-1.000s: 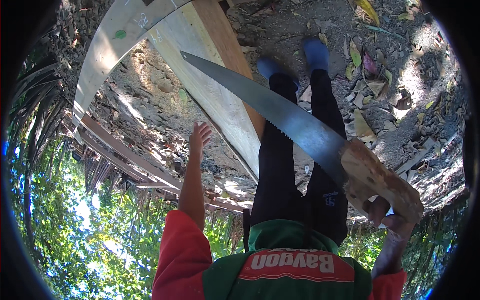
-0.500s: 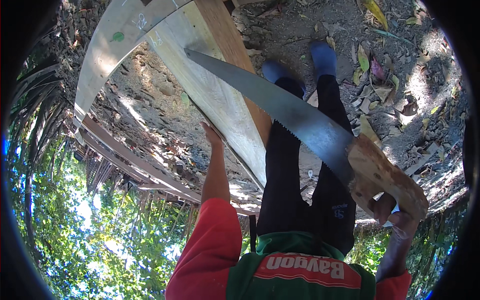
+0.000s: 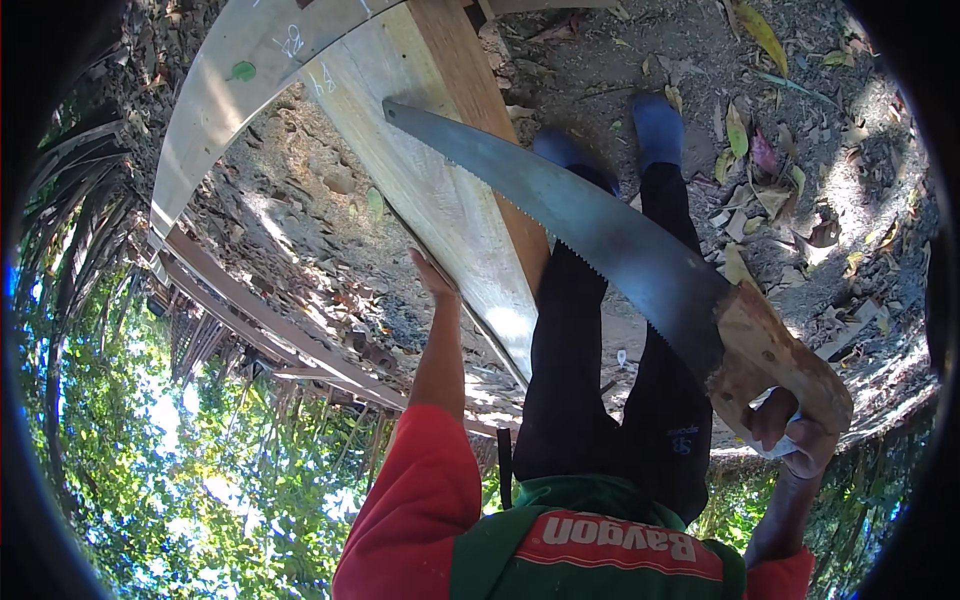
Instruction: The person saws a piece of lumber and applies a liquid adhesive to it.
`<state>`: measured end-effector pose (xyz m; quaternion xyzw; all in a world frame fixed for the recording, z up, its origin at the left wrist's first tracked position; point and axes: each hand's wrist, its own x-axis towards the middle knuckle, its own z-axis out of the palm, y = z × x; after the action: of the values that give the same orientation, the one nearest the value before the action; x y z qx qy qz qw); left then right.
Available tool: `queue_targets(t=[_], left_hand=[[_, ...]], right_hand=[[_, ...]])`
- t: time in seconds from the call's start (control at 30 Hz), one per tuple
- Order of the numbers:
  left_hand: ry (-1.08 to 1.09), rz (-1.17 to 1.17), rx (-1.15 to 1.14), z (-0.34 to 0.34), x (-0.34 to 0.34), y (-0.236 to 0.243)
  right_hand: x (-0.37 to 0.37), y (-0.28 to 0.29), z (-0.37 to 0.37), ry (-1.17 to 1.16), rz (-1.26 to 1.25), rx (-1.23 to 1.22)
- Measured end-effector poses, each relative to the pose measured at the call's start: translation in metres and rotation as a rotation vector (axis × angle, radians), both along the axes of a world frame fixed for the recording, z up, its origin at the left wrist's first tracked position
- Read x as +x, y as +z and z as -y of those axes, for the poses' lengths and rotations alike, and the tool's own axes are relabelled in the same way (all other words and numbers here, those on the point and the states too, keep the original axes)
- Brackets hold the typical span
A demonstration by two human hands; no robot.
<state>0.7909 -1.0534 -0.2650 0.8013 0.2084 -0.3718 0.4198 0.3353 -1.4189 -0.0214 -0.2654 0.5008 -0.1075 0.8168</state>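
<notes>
My right hand (image 3: 800, 440) grips the wooden handle (image 3: 780, 350) of a large handsaw, whose long dark blade (image 3: 590, 230) lies diagonally across the view, teeth downward, its tip over a long pale plank (image 3: 400, 170) with a browner strip along its right side. My left hand (image 3: 432, 275) is at the plank's left edge, holding it, its fingers partly hidden. The plank slants down toward my legs. A curved pale wooden board (image 3: 205, 120) with chalk marks meets the plank's upper end at the top left.
My legs and blue-covered feet (image 3: 660, 130) are on dirt ground (image 3: 720, 80) strewn with dry leaves and wood scraps. Long boards (image 3: 260, 330) lie at the left. Palm fronds (image 3: 75, 190) and sunlit foliage fill the rim.
My left hand has moved from open air, fingers spread, rightward onto the plank's edge. The saw and my right hand have shifted slightly to the right.
</notes>
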Motion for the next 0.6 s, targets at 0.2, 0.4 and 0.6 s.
queue_targets(t=[0.2,0.4,0.6], left_hand=[[0.036,0.003,-0.028,0.004,-0.009,-0.004],[0.027,0.032,-0.003,-0.002,0.0,-0.003],[0.124,0.141,0.144,-0.003,0.004,0.001]], right_hand=[[-0.051,-0.001,0.004,-0.01,0.184,0.06],[-0.137,0.003,0.046,-0.321,0.358,-0.068],[-0.022,-0.117,0.101,-0.062,-0.333,-0.479]])
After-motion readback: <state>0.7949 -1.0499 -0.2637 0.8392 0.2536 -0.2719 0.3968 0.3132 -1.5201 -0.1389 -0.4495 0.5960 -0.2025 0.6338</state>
